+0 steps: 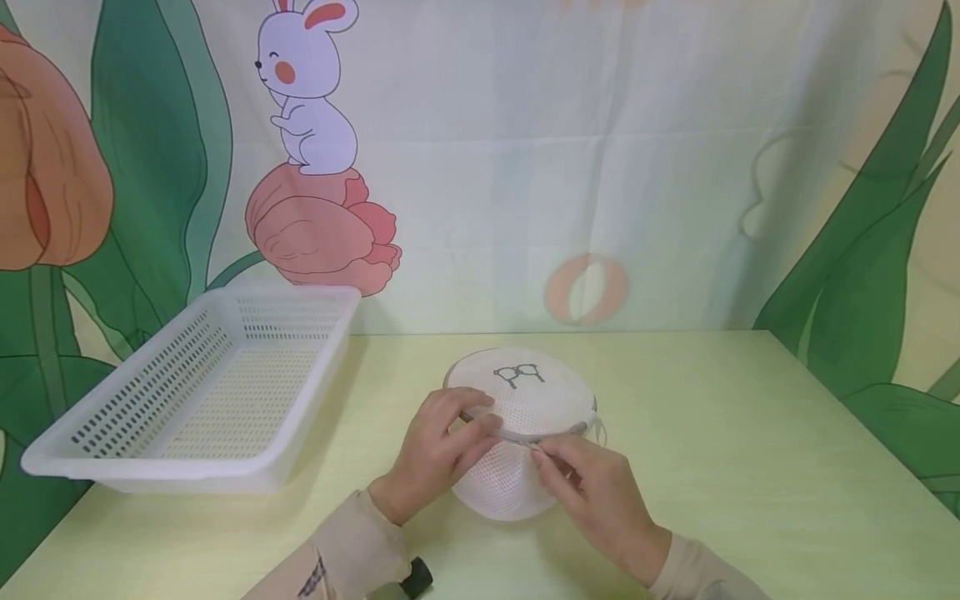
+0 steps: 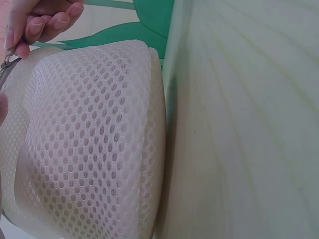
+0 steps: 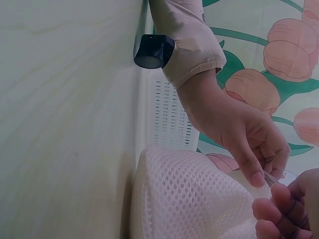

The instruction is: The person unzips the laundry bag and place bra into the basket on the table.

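A round white mesh laundry bag [image 1: 498, 483] stands on the table, its lid marked with a dark glasses-like drawing. Around the lid's edge runs a grey zipper [image 1: 513, 437]. My left hand [image 1: 442, 442] pinches the zippered edge at the near left, thumb below and fingers over the lid. Just to the right, my right hand [image 1: 600, 492] pinches the zipper pull at the front of the rim. In the left wrist view the metal pull [image 2: 7, 60] shows between the right fingertips, beside the mesh wall [image 2: 94, 134].
A white perforated plastic basket [image 1: 273, 467] sits at the left of the table. Behind the table hangs a cloth [image 1: 465, 167] printed with a rabbit and tulips. A black camera [image 1: 416, 577] is strapped under the left sleeve.
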{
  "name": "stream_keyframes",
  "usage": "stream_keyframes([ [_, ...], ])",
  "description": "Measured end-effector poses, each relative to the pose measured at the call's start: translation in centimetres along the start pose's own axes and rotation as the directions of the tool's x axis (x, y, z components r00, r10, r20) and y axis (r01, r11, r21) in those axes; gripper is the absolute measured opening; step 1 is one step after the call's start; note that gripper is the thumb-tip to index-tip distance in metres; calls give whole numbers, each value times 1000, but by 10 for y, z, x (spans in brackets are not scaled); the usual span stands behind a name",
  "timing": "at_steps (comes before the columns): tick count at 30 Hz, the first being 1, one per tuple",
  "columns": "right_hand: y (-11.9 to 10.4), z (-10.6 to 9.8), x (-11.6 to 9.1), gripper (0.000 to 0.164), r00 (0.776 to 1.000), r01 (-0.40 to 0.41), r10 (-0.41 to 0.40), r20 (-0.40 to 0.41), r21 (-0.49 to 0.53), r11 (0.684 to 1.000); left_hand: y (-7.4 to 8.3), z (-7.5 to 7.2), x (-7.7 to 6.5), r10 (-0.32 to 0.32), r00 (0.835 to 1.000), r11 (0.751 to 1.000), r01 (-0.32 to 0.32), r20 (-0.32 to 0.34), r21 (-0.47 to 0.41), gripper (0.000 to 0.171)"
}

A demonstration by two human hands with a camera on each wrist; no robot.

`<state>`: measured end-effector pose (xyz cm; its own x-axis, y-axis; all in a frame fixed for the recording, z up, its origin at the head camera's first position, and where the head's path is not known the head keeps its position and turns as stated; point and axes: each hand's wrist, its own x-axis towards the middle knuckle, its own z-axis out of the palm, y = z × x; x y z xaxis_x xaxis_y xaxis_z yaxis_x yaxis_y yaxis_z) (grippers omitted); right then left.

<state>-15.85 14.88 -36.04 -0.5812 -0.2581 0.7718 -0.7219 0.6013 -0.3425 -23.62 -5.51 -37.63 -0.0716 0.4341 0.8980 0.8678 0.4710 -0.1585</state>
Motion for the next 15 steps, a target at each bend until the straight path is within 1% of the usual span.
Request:
stream_keyframes([
  [15, 0, -2, 0, 15, 1000, -28, 28, 2, -6, 1000, -2, -1, -2, -32, 999, 999, 32, 14, -5, 26],
])
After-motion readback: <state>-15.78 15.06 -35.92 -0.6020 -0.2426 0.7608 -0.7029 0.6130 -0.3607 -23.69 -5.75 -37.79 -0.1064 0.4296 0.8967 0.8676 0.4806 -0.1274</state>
